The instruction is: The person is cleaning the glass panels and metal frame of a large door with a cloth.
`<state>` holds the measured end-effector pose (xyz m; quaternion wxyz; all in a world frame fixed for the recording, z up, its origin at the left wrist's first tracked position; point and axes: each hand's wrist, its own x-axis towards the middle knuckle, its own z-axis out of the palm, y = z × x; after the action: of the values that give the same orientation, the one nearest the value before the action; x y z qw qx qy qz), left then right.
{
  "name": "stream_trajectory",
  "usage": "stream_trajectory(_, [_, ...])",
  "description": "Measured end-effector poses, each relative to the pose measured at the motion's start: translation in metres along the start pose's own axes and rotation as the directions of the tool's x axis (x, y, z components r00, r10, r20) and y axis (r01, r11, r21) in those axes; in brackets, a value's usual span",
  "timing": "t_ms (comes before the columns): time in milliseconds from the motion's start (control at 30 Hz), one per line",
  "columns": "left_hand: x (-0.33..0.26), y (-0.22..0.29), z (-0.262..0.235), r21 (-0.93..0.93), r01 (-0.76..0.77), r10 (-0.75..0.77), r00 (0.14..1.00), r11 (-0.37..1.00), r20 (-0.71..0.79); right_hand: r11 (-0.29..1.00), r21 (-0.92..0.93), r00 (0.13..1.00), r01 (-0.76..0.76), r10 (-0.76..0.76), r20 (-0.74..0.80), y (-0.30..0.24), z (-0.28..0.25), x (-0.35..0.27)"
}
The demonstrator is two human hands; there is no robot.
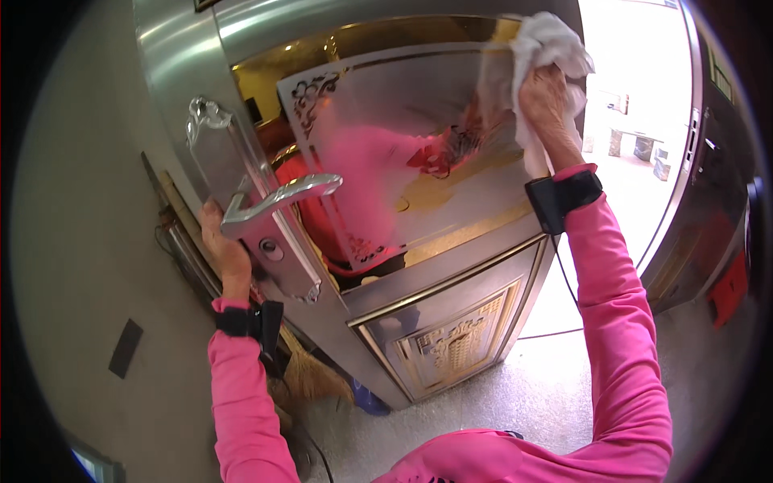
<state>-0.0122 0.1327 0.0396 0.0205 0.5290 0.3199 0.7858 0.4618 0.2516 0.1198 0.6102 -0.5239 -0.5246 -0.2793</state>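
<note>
A metal door (370, 310) stands open in front of me, with a shiny mirrored panel (403, 105) bordered by dark scrollwork. My right hand (545, 97) is closed on a bunched white cloth (555, 40), pressed to the panel's upper right end near the door's edge. At the door's left edge, beside the silver lever handle (282, 197) and its ornate lock plate (274, 249), my left hand (227, 251) grips the door. Some of its fingers are hidden behind the edge. Both sleeves are pink, and each wrist wears a black strap.
A straw broom (310, 372) and long poles (179, 221) lean between the door and the grey wall (88, 201) at left. Something blue (369, 398) lies at the door's foot. Beyond the bright doorway at right stands a stone bench (636, 143).
</note>
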Motion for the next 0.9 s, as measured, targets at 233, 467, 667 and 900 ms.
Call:
stream_trajectory(233, [0.002, 0.003, 0.011, 0.006, -0.018, 0.018, 1.0, 1.0, 0.025, 0.759, -0.114, 0.734, 0.641, -0.65, -0.197, -0.161, -0.025, -0.072])
stream_trajectory(467, [0.004, 0.006, 0.017, 0.062, -0.084, 0.076, 0.99, 0.995, 0.115, 0.39, 0.469, 0.331, 0.792, -0.921, 0.206, -0.131, -0.045, -0.237])
stream_trajectory(667, [0.003, -0.002, 0.006, 0.036, -0.089, 0.084, 0.988, 0.995, 0.132, 0.482, 0.168, 0.47, 0.86, -0.876, 0.11, -0.076, -0.041, -0.205])
stream_trajectory(900, [0.014, -0.013, -0.004, 0.095, -0.145, 0.13, 0.981, 0.985, 0.145, 0.852, -0.396, 0.894, 0.343, -0.425, -0.139, 0.032, -0.026, -0.031])
